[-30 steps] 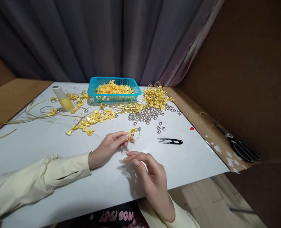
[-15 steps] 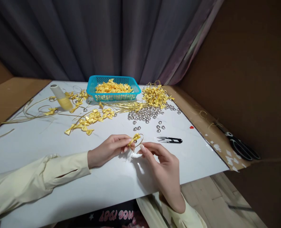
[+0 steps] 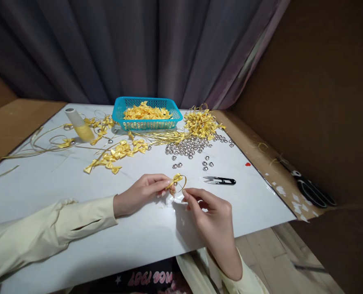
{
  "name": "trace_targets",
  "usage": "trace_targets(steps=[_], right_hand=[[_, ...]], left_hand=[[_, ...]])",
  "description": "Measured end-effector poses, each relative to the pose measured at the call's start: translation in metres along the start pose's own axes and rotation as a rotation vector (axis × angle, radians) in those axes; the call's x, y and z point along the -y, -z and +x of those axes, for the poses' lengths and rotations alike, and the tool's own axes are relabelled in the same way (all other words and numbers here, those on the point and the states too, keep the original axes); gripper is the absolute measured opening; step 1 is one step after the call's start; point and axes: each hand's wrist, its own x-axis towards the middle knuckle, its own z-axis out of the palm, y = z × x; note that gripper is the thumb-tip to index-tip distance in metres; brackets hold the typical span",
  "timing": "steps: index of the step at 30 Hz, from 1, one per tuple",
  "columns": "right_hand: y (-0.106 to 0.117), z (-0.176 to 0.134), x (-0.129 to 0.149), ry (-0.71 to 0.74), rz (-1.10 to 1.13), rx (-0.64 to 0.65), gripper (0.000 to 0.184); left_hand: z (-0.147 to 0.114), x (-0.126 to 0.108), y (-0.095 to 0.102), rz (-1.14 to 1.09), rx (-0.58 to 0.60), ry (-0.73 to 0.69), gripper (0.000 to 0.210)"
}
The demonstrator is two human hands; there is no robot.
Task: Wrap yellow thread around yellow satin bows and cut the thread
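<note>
Near the front of the table, my left hand [image 3: 147,188] pinches a yellow ribbon bow [image 3: 177,177] between thumb and fingertips. A gold cord loop [image 3: 185,183] stands out from the bow towards the right, and a small silver bead [image 3: 175,183] shows just below the ribbon. My right hand [image 3: 210,210] is closed in a pinch at the lower right of the loop. A thin line, needle or thread, runs between its fingertips and the bow; which one I cannot tell. Right of the bow lie black thread snips [image 3: 220,180].
Behind the hands lie loose yellow bows [image 3: 120,151], silver beads [image 3: 187,147] and a heap of corded bows [image 3: 201,122]. A blue basket [image 3: 147,125] holds more bows. A glue-like bottle [image 3: 79,124] stands tilted at left. Scissors [image 3: 312,190] rest on the right-hand cardboard.
My right hand has moved slightly down and away from the bow. More of the cord loop and a thin line inside it now show. The left hand stays nearly still.
</note>
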Motion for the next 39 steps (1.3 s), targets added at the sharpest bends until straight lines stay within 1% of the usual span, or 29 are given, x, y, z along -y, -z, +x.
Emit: trace_targets(steps=[4, 7, 10, 17, 24, 28, 36, 39], right_hand=[[-0.0003, 0.0008, 0.0000, -0.025, 0.008, 0.007, 0.016], [-0.0005, 0.0015, -0.0002, -0.016, 0.025, 0.002, 0.016], [-0.0001, 0.0017, -0.0005, -0.020, 0.044, 0.024, 0.016], [0.0008, 0.0016, 0.0012, -0.088, 0.074, 0.043, 0.016], [-0.0005, 0.0028, 0.0006, -0.120, 0.107, 0.063, 0.016], [0.0007, 0.0036, -0.0008, -0.096, 0.109, 0.072, 0.016], [0.0030, 0.0039, -0.0013, -0.019, 0.093, 0.082, 0.016], [0.0026, 0.0034, -0.0006, -0.021, 0.090, 0.083, 0.017]], left_hand=[[0.0005, 0.0003, 0.0005, -0.001, 0.002, 0.000, 0.026], [0.0006, -0.0003, 0.0005, -0.015, 0.002, 0.018, 0.026], [0.0001, -0.0012, 0.0001, -0.023, 0.002, 0.039, 0.026], [-0.0010, -0.0007, 0.0006, -0.011, -0.001, 0.028, 0.026], [-0.0010, -0.0010, 0.0004, -0.011, 0.005, 0.035, 0.026], [-0.0011, -0.0021, 0.0002, -0.017, 0.019, 0.036, 0.027], [0.0005, 0.0007, 0.0031, -0.169, 0.092, 0.077, 0.024], [0.0013, 0.0007, 0.0030, -0.197, 0.108, 0.087, 0.023]])
